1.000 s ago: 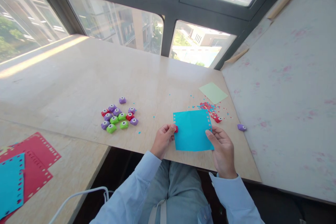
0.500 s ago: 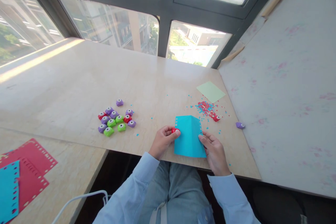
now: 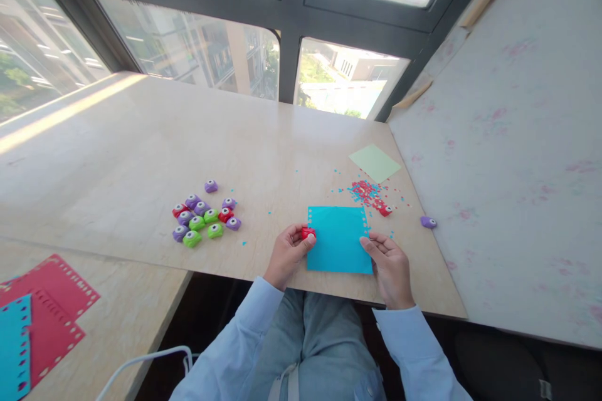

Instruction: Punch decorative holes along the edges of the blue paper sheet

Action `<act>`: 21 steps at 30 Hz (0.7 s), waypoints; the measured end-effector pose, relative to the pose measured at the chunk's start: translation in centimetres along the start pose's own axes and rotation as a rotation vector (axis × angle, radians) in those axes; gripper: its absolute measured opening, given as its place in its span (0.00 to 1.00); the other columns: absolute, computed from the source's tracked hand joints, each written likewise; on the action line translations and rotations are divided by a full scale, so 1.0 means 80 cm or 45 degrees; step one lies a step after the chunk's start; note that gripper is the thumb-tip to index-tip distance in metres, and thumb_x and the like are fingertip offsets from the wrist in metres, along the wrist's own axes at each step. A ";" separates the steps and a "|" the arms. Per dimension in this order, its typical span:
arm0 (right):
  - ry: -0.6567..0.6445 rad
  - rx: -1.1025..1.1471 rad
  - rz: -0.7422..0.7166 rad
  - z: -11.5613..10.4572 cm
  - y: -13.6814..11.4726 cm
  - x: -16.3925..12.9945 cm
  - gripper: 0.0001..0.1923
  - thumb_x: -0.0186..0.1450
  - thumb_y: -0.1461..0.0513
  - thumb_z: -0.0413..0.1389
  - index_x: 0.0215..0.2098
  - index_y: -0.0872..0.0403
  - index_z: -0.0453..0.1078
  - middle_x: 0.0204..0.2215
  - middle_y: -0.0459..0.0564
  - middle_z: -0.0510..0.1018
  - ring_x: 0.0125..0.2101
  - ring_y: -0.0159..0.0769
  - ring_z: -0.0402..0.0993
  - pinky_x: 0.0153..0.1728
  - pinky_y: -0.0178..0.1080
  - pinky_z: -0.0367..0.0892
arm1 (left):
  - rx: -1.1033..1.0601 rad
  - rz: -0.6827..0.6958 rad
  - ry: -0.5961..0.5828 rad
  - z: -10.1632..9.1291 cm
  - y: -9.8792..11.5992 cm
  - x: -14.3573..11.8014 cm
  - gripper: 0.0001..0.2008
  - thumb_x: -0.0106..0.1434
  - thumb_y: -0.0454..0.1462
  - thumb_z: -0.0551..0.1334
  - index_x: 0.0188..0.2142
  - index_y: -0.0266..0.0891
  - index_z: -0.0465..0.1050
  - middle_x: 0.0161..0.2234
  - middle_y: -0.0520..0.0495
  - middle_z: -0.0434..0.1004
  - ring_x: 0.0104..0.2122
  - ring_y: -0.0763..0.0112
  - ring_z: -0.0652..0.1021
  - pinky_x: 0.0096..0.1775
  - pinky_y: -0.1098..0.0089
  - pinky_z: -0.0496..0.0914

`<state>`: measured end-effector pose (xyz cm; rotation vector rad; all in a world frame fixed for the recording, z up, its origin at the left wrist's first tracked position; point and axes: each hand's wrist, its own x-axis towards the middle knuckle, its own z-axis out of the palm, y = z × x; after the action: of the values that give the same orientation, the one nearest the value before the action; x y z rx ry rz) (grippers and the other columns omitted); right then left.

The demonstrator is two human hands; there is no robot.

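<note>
A blue paper sheet with punched holes along its top and right edges lies on the wooden table in front of me. My left hand pinches a small red hole punch at the sheet's left edge. My right hand holds the sheet's right edge with fingers and thumb.
A cluster of purple, green and red punches lies to the left. Red and blue paper confetti, another red punch, a purple punch and a pale green sheet lie to the right. Punched red and blue sheets rest at lower left.
The blue sheet was held up and bent half a second ago; now it lies flatter and lower on the table. The red punch stays at its left edge in my left hand.
</note>
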<state>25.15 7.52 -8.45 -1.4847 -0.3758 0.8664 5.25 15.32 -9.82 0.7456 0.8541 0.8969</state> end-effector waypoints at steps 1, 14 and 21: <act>0.000 -0.021 0.002 -0.001 0.001 0.000 0.27 0.44 0.54 0.74 0.39 0.56 0.75 0.29 0.47 0.82 0.30 0.35 0.77 0.32 0.36 0.73 | 0.009 0.034 -0.002 0.001 -0.001 -0.001 0.24 0.45 0.44 0.76 0.40 0.38 0.76 0.34 0.48 0.80 0.34 0.71 0.78 0.37 0.71 0.72; -0.183 -0.534 -0.477 0.021 -0.006 -0.048 0.20 0.61 0.52 0.62 0.48 0.51 0.71 0.48 0.56 0.78 0.47 0.44 0.74 0.50 0.50 0.69 | 0.068 0.243 0.186 0.023 -0.013 -0.017 0.24 0.44 0.39 0.76 0.38 0.38 0.69 0.33 0.49 0.79 0.34 0.69 0.80 0.39 0.68 0.74; -0.434 -0.708 -0.489 0.058 0.007 -0.075 0.22 0.62 0.53 0.61 0.52 0.52 0.71 0.47 0.56 0.78 0.46 0.44 0.75 0.44 0.45 0.72 | 0.343 0.456 0.194 0.025 -0.029 -0.024 0.20 0.48 0.41 0.74 0.37 0.38 0.70 0.32 0.49 0.76 0.34 0.68 0.76 0.38 0.68 0.70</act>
<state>17.78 6.56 -6.80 -1.6826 -1.1913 0.7305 7.12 12.24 -10.21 1.0982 1.0068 1.1810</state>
